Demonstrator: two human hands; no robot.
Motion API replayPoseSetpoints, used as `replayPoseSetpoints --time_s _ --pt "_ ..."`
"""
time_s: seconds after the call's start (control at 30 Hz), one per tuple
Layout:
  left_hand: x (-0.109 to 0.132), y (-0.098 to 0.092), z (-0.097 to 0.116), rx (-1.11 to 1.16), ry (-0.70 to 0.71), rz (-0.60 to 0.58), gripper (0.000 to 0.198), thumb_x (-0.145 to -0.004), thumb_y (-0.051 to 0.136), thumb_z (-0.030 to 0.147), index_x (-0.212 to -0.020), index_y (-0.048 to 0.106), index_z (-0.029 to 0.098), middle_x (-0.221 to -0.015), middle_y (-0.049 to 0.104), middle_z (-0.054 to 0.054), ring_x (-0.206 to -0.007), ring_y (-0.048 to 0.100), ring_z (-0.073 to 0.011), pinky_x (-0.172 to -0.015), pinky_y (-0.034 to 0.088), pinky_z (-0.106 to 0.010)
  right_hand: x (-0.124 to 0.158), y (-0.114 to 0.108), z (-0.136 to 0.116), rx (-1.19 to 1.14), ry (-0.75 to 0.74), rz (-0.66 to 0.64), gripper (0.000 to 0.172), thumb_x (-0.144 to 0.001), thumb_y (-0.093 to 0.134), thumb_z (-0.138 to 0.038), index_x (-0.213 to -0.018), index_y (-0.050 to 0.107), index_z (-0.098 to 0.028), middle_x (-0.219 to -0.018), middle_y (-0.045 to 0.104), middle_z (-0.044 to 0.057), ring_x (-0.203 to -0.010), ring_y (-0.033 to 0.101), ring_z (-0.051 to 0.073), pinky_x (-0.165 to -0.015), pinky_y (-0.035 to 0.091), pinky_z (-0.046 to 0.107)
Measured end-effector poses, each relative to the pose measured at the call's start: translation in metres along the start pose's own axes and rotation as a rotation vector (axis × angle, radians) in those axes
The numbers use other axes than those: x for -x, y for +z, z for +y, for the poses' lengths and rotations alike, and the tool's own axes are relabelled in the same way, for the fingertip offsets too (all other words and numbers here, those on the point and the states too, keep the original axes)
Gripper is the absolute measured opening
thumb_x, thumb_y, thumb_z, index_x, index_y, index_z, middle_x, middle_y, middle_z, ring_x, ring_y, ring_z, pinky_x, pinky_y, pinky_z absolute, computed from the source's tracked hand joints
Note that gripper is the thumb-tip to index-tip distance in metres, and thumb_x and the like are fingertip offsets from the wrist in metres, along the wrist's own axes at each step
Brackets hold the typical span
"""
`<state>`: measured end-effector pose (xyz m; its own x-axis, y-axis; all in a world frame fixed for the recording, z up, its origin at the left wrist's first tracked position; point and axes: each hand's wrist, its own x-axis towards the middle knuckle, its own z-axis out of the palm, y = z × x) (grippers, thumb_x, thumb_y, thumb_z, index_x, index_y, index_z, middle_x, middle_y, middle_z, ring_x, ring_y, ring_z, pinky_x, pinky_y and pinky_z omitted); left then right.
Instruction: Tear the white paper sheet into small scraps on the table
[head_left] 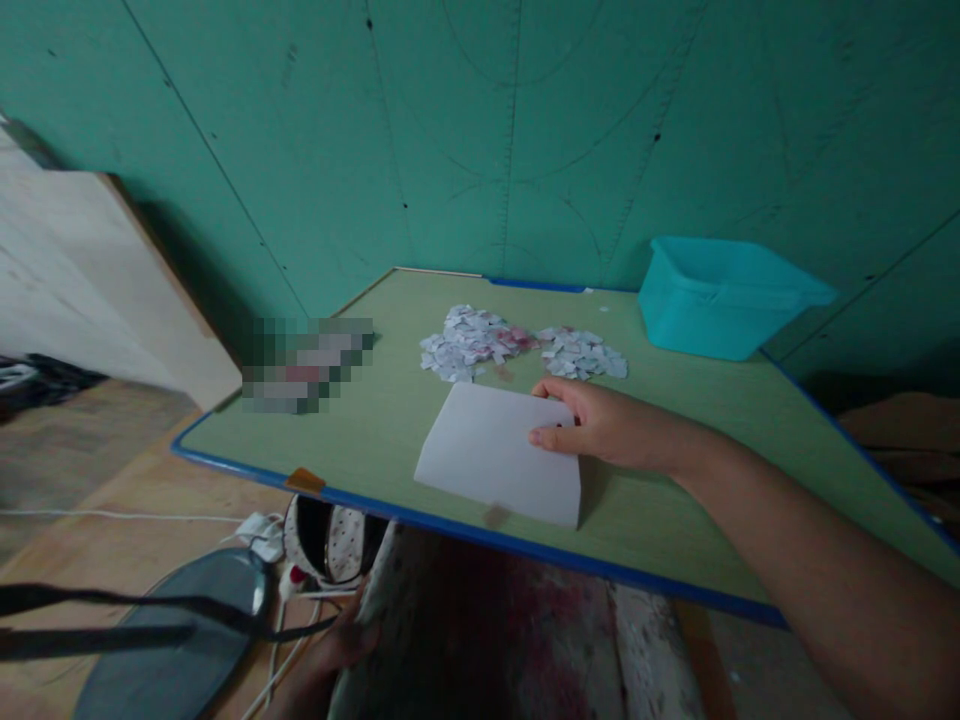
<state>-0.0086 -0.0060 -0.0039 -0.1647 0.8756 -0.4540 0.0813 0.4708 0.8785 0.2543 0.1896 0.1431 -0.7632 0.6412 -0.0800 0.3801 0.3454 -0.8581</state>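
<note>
A right hand (592,425) presses flat, fingers together, on a white paper sheet (499,455) at the green tabletop's (375,420) near edge, paper scraps (517,345) at twelve o'clock, while the left hand (337,650) rests below, its grip unclear.

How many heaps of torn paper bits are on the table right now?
2. The larger heap lies left of centre near the table's far edge; the smaller heap sits just right of it, beyond the right hand resting on the white sheet.
</note>
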Motion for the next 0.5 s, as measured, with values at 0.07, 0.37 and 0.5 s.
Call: replayPoseSetpoints --time_s 0.07,0.37,0.5 --pt "-0.001 0.000 -0.004 0.034 -0.024 -0.021 0.011 -0.050 0.063 0.026 -0.042 0.056 0.022 -0.045 0.056 0.002 -0.050 0.050 -0.0152 -0.059 0.045 -0.026 0.000 0.000 -0.001 -0.011 0.005 -0.007 0.025 -0.071 0.054 -0.034 -0.088 0.045 -0.019 -0.081 0.059 0.001 -0.067 0.055 0.013 -0.053 0.039 0.021" --pt "-0.004 -0.005 -0.014 0.003 -0.003 -0.015 0.004 -0.051 0.063 0.024 -0.050 0.061 0.020 -0.046 0.057 0.000 -0.054 0.051 -0.0177 -0.060 0.045 -0.029 0.001 0.004 -0.003 0.023 0.005 -0.030 0.023 -0.072 0.054 -0.033 -0.088 0.046 -0.019 -0.079 0.058 0.000 -0.066 0.055 0.012 -0.051 0.038 0.020" --pt "-0.003 -0.005 -0.009 -0.044 0.032 -0.022 0.019 -0.052 0.065 0.032 -0.038 0.055 0.023 -0.043 0.056 -0.001 -0.064 0.055 -0.0213 -0.069 0.045 -0.030 0.002 0.005 -0.005 0.034 0.010 -0.069 0.024 -0.072 0.053 -0.035 -0.088 0.046 -0.019 -0.079 0.058 0.000 -0.066 0.054 0.012 -0.052 0.038 0.019"
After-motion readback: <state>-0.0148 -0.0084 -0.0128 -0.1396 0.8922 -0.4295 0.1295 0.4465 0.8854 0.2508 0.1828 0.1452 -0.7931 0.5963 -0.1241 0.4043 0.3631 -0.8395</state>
